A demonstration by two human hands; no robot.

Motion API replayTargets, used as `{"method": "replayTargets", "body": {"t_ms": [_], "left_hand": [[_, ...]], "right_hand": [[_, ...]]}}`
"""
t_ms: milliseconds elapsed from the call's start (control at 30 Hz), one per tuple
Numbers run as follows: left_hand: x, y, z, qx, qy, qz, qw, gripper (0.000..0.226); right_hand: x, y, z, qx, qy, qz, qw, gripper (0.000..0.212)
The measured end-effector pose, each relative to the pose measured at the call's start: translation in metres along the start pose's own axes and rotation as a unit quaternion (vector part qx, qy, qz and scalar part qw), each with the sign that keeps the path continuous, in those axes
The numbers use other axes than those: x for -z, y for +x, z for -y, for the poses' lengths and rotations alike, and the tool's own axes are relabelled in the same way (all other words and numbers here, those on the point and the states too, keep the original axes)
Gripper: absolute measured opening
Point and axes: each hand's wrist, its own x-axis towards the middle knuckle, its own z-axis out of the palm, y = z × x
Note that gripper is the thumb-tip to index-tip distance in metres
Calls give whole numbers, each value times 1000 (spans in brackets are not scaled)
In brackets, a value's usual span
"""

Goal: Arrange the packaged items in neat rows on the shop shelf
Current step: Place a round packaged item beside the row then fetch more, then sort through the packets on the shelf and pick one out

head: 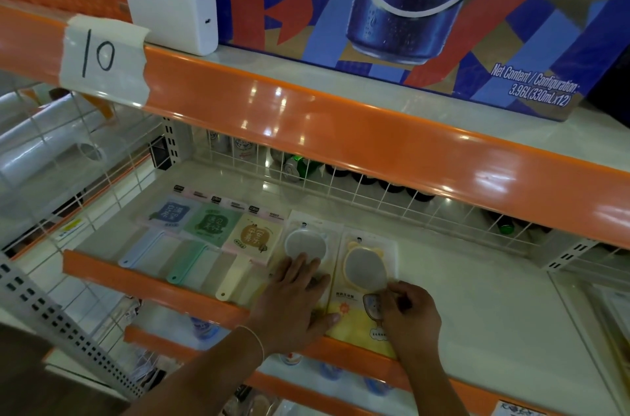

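Head view of a shop shelf [477, 296] with an orange front lip: a person's two hands work on packaged mirrors lying flat near the shelf's front edge. The left hand [296, 299] lies palm down, fingers straight and spread, pressing on the white mirror pack [306, 238], covering its lower half. The right hand [405, 310] has its fingers curled, pinching the lower part of the yellow mirror pack [361, 279], which sits just beside the white one on its right, their edges touching or nearly so; its bottom end overhangs the front lip. To the left of these, three packaged hand fans lie side by side in a row, handles pointing toward the front edge: a blue fan pack [167, 218], a green fan pack [211, 228] and a cream fan pack [252, 241]. Behind them, a white wire fence [341, 183] runs along the shelf's back edge, with drink cans [293, 166] beyond it. On the shelf above stand a white box [174, 10] and a blue drinks carton [426, 13]; a taped label [102, 57] reads "10".
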Motion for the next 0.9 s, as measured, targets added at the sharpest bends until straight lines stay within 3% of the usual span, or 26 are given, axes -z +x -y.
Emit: {"method": "replayTargets", "body": {"t_ms": [167, 667, 900], "left_hand": [[3, 0, -2, 3, -7, 14, 1000, 93], [2, 0, -2, 7, -3, 32, 999, 91], [-2, 0, 0, 1, -8, -17, 1000, 79]], "right_hand": [[0, 0, 0, 12, -16, 2, 1000, 18], [-2, 1, -4, 26, -24, 3, 999, 8], [0, 1, -5, 27, 1, 4, 1000, 12]]}}
